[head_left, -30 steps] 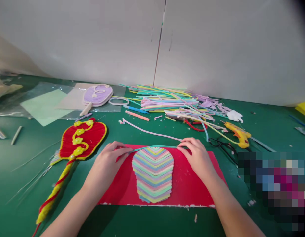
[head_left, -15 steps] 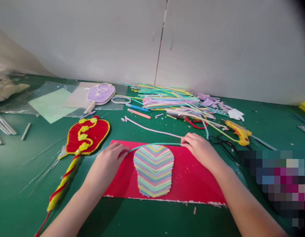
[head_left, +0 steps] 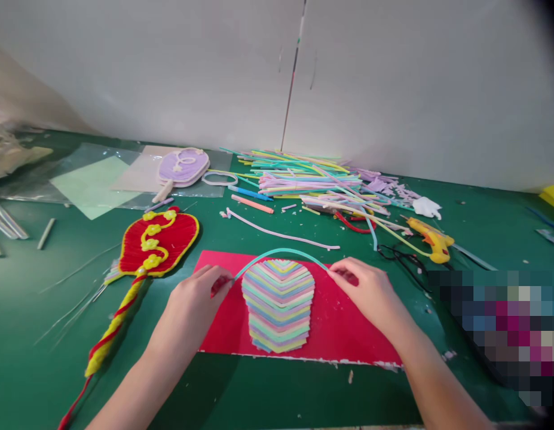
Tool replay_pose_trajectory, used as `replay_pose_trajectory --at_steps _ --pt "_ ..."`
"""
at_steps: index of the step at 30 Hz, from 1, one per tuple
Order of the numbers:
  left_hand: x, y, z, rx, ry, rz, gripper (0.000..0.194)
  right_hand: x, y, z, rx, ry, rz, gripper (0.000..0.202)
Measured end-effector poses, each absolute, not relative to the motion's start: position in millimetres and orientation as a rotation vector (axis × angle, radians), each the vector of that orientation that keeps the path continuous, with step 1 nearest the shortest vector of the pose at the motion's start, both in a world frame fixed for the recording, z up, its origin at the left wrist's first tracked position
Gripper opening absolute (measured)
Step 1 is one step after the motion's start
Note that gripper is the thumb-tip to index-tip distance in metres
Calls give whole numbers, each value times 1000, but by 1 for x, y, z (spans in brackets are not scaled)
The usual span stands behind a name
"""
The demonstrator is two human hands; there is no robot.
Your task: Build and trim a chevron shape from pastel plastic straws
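A teal strip (head_left: 281,251) arches over the top of a striped pastel shape (head_left: 279,304), which lies on a red sheet (head_left: 343,322). My left hand (head_left: 205,292) pinches the strip's left end, and my right hand (head_left: 355,278) pinches its right end. Both hands are at the sheet's upper part, one on each side of the striped shape. The shape has V-shaped bands in pink, green, blue and yellow.
Behind the sheet lie a pink strip (head_left: 281,237) and a pile of coloured strips (head_left: 308,179). A yellow glue gun (head_left: 431,239) is at right. A red and yellow fan (head_left: 160,242) and a purple fan (head_left: 184,167) lie at left.
The teal strip has gone from nearly straight to a high arch. My right hand has moved down, away from the pink strip's end. The red sheet has shifted slightly left.
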State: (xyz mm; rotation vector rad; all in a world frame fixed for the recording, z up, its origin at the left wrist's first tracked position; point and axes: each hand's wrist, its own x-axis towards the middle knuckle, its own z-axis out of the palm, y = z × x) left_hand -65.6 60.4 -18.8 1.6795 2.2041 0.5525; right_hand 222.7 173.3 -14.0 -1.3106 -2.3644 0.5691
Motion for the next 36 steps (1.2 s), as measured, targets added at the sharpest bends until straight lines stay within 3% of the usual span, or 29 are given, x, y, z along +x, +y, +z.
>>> replay_pose_trajectory --at_steps 10,21,36 --pt "-55 57 -14 1483 2260 498 19 215 147 -19 -1412 -2202 769 18" --pt "-45 40 -23 1576 2259 681 26 215 130 -23 -1458 -2159 671 16" --pt "-37 39 -22 1624 2223 665 31 208 120 -28 -1426 -2228 660 30"
